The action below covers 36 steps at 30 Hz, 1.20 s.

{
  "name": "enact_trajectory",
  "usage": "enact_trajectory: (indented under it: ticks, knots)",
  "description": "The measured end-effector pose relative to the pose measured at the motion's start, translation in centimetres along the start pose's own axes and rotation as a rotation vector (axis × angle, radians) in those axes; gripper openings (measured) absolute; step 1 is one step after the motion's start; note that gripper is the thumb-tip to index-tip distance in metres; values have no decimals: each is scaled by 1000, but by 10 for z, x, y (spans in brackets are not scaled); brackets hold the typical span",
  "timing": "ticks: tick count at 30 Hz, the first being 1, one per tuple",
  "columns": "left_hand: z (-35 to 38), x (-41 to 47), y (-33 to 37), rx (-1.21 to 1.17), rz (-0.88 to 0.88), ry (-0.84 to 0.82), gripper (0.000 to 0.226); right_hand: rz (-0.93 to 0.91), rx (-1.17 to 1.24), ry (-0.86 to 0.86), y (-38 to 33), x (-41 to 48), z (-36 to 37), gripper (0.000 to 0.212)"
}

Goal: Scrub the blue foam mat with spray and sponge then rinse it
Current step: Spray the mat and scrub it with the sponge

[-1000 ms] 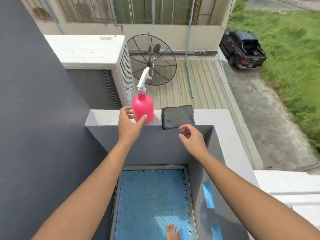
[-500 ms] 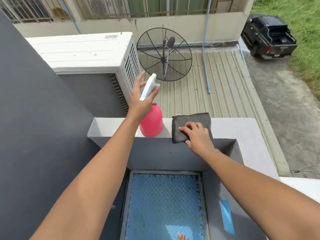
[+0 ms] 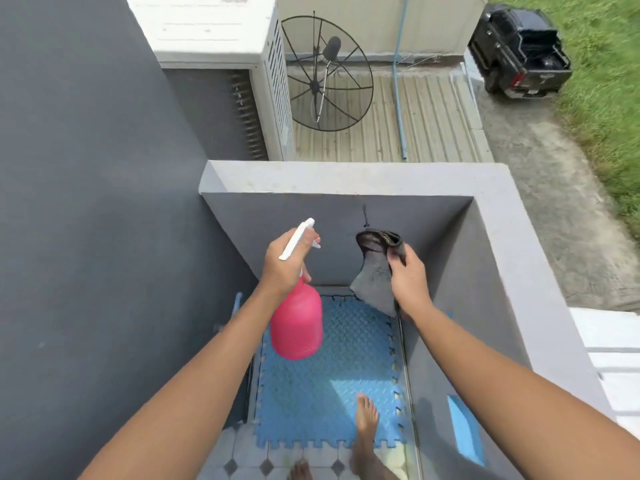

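The blue foam mat (image 3: 332,393) lies on the balcony floor below me, with interlocking toothed edges. My left hand (image 3: 282,268) grips the white trigger head of a pink spray bottle (image 3: 296,329), which hangs above the mat's left part. My right hand (image 3: 408,282) holds a dark grey cloth-like sponge (image 3: 375,271) that droops over the mat's far right corner. One bare foot (image 3: 365,422) stands on the mat's near right part.
A grey parapet wall (image 3: 346,176) encloses the balcony ahead and to the right; a dark wall stands on the left. Beyond it are a white air-conditioner unit (image 3: 221,32), a satellite dish (image 3: 327,74) and a parked black pickup (image 3: 519,51). Tiled floor (image 3: 242,459) shows near the mat.
Both hands have lifted the spray bottle and the grey sponge off the parapet ledge and brought them down over the mat. The view has tilted downward.
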<state>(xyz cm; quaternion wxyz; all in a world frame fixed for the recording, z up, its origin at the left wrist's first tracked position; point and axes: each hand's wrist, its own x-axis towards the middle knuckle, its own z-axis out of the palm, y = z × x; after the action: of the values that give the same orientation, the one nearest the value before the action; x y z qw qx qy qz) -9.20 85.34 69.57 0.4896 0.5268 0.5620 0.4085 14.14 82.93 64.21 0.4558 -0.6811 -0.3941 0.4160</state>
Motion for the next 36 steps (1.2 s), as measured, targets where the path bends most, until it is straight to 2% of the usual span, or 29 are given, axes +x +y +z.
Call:
enact_trajectory:
  ticks: [5,10,17,21,23,27,30,33,36]
  knots:
    - [-17,-81,-125,79,-205,-58,61,155,-67,-16,99,-75,21,17]
    - [-23,-150,-279,207,-430,-2,41,283,-145,-60,213,-114,41,16]
    - [-15,-211,-522,512,-488,-29,59,284,-227,-48,417,-119,76,12]
    - [-11,-218,-630,595,-581,13,67,264,-251,-43,529,-103,111,11]
    - [-10,-213,-669,603,-613,42,66,220,-282,-47,572,-88,133,9]
    - [-8,-207,-733,641,-562,118,63,73,-388,-72,630,-42,175,9]
    - [-7,-200,-764,727,-464,94,57,1,-459,-86,649,-7,198,15]
    - [-3,-195,-784,810,-394,42,54,-63,-398,-114,660,21,210,21]
    - [1,-194,-793,798,-378,101,52,-122,-374,-161,655,38,212,21]
